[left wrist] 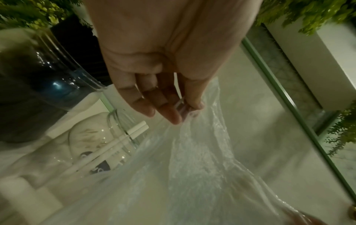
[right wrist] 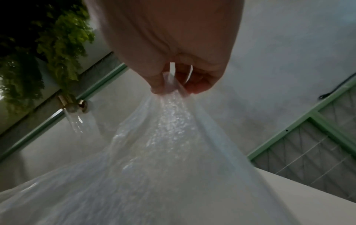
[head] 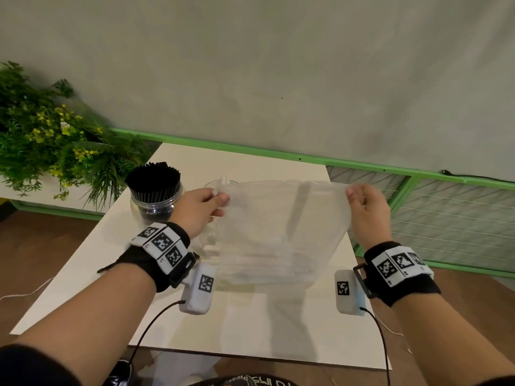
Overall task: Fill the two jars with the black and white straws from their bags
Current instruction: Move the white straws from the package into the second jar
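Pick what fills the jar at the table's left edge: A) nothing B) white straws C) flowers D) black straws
D: the left jar is packed with black straws, while both hands, left hand and right hand, pinch the clear plastic bag by its top corners.

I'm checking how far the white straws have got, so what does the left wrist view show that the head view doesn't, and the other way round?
Only the left wrist view shows the clear jar lying behind the bag, with just two white straws in it. Only the head view shows both hands, left hand and right hand, pinching the top corners of the transparent plastic bag above the white table. Both show the bag, the left hand and the clear jar packed with black straws.
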`<state>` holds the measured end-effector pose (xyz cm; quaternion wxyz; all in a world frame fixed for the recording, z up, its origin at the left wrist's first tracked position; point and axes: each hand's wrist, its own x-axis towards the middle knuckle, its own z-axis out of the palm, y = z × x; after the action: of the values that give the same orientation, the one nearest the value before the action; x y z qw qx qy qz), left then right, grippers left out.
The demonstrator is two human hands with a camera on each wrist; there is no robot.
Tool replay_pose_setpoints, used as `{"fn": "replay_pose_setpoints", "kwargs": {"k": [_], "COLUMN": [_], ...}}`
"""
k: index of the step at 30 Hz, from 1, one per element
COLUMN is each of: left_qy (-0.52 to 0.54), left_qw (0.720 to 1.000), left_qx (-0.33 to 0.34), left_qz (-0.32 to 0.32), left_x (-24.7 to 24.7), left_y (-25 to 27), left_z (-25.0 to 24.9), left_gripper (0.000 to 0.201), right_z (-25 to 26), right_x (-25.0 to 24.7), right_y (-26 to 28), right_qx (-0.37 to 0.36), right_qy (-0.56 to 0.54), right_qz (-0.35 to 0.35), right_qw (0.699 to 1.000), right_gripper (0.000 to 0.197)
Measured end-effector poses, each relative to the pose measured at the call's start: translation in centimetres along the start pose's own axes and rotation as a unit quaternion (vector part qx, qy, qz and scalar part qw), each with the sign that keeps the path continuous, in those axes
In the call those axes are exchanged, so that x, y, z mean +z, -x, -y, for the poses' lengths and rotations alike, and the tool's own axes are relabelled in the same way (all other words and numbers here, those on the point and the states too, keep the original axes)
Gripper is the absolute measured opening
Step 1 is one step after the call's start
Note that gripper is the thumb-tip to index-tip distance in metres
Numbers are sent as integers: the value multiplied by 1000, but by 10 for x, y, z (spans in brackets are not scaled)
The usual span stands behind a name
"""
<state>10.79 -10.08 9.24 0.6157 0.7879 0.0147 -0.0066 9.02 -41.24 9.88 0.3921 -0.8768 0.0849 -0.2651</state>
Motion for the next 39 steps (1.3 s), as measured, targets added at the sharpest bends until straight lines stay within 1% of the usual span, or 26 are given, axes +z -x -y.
{"fn": "replay_pose_setpoints", "kwargs": {"k": [1,3,4,5,6,7,8,9,10,11,12,13,16,17,18,20,21,24,25,27,29,31,32,34,37,39], "left_qy": [4,3,3,5,9,16,22,20,11,-1,-11,-19,-42,-42,-37,-9,13,71,77,69,54,39,38,50,78,74], "left_qw": [1000,1000,999,999,998,998,997,997,996,995,995,994,993,993,992,994,996,997,996,995,990,985,984,986,994,996], "left_qx": [5,20,28,34,41,48,53,59,65,71,73,72,63,61,58,46,33,-27,-46,-74,-92,-86,-74,-43,-30,-33], "left_qz": [7,21,28,33,37,41,47,53,59,64,69,75,90,95,102,98,81,-6,-16,24,89,145,160,155,74,42], "left_x": [2,6,8,11,14,17,20,25,29,34,38,41,40,37,34,24,17,-8,-15,-22,-18,-8,-3,-1,-25,-52], "left_y": [0,0,0,1,1,2,4,6,8,10,13,14,19,21,23,26,27,31,33,41,47,50,49,46,39,36], "left_z": [-1,-5,-8,-11,-14,-17,-22,-26,-30,-32,-33,-33,-26,-22,-19,-13,-8,17,28,47,63,70,71,66,53,49], "left_gripper": [13,12,12,12,12,12,12,14,16,18,19,20,20,18,16,10,11,36,48,80,117,140,145,138,106,87], "right_z": [6,26,40,52,61,66,66,62,55,47,40,34,21,17,12,-4,-10,-25,-25,-24,-11,9,23,54,87,105], "right_x": [1,3,5,9,16,26,39,53,66,78,88,95,102,101,100,97,93,75,67,53,48,54,60,73,96,108], "right_y": [4,15,21,26,31,37,43,49,56,62,67,69,67,64,59,50,46,34,32,29,29,33,38,50,67,75], "right_qx": [-21,-98,-147,-192,-220,-226,-216,-193,-162,-128,-98,-80,-71,-64,-53,-18,4,74,85,71,41,55,68,90,111,96], "right_qy": [23,64,88,122,166,209,251,287,316,338,352,360,367,360,350,301,272,130,79,-18,-121,-222,-265,-317,-349,-370], "right_qz": [-26,-67,-55,-11,57,133,205,264,312,346,366,377,417,433,438,418,404,368,351,312,278,255,255,265,264,297], "right_qw": [999,991,984,974,960,942,921,900,881,866,856,850,829,824,826,857,874,918,929,947,952,940,927,906,892,875], "right_gripper": [25,48,60,75,93,112,127,136,139,137,128,112,47,35,31,30,30,20,16,12,29,37,37,34,25,31]}}
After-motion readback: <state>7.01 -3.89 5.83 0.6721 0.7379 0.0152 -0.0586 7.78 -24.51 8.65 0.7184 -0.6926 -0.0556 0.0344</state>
